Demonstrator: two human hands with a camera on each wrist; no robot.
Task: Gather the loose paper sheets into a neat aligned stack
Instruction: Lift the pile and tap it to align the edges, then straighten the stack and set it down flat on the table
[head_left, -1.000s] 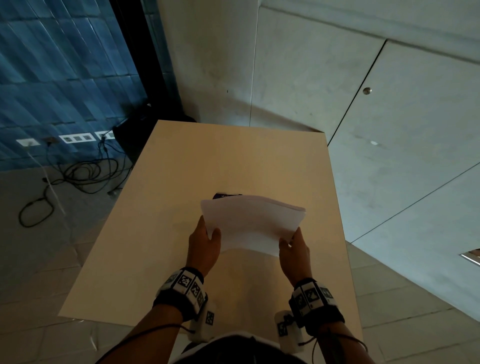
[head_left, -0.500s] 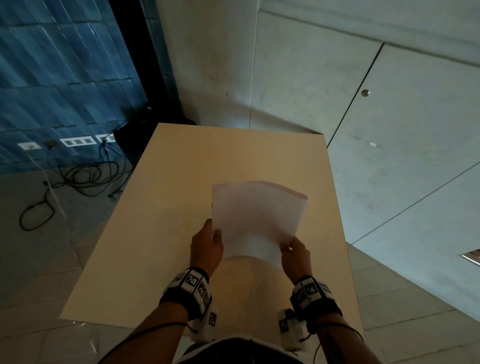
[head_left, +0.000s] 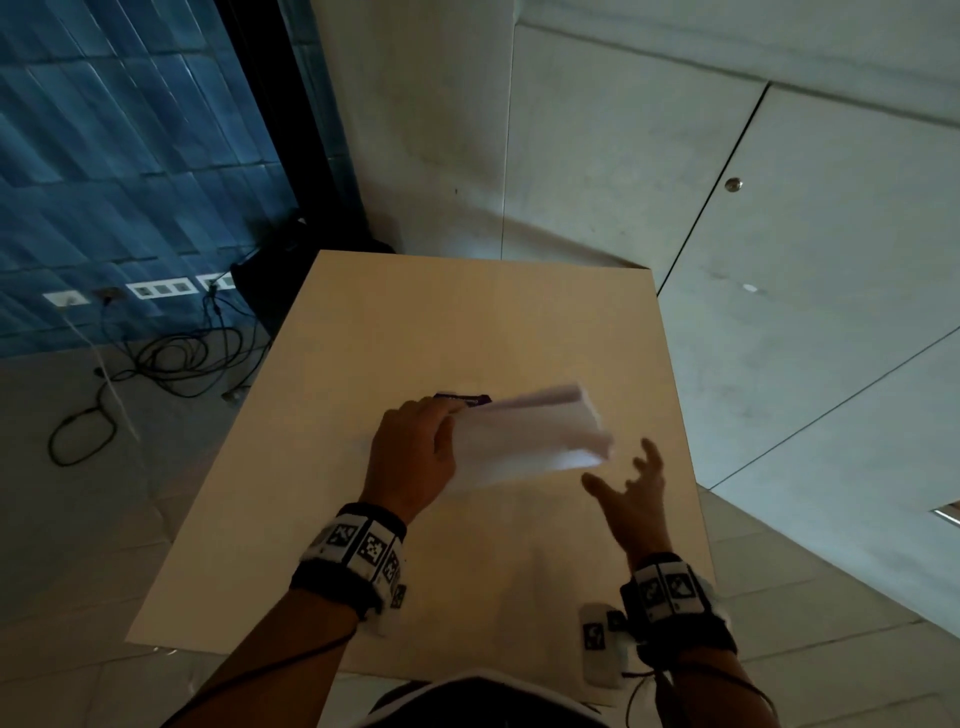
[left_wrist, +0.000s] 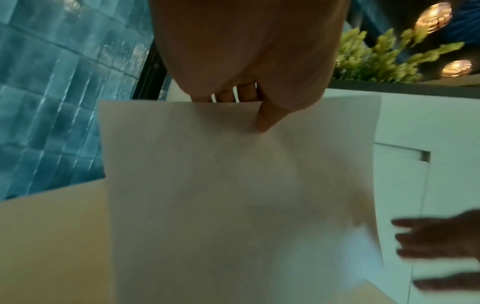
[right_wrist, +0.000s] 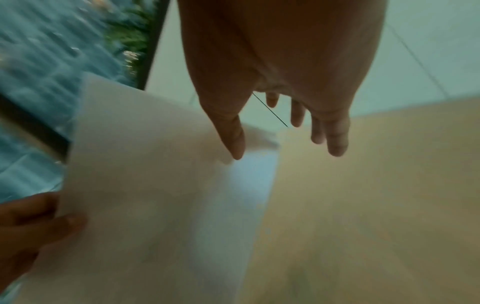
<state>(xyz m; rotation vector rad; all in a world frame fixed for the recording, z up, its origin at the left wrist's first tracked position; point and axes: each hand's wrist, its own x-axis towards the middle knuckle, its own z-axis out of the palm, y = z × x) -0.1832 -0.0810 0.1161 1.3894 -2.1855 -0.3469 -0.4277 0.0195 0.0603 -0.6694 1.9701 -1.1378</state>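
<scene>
Head view: blurred white paper stack, one-handed.

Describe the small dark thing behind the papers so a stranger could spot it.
On the beige table, look past the left hand holding the white paper sheets. A flat dark purple object peeks out behind their far edge, the only dark item on the tabletop.
</scene>
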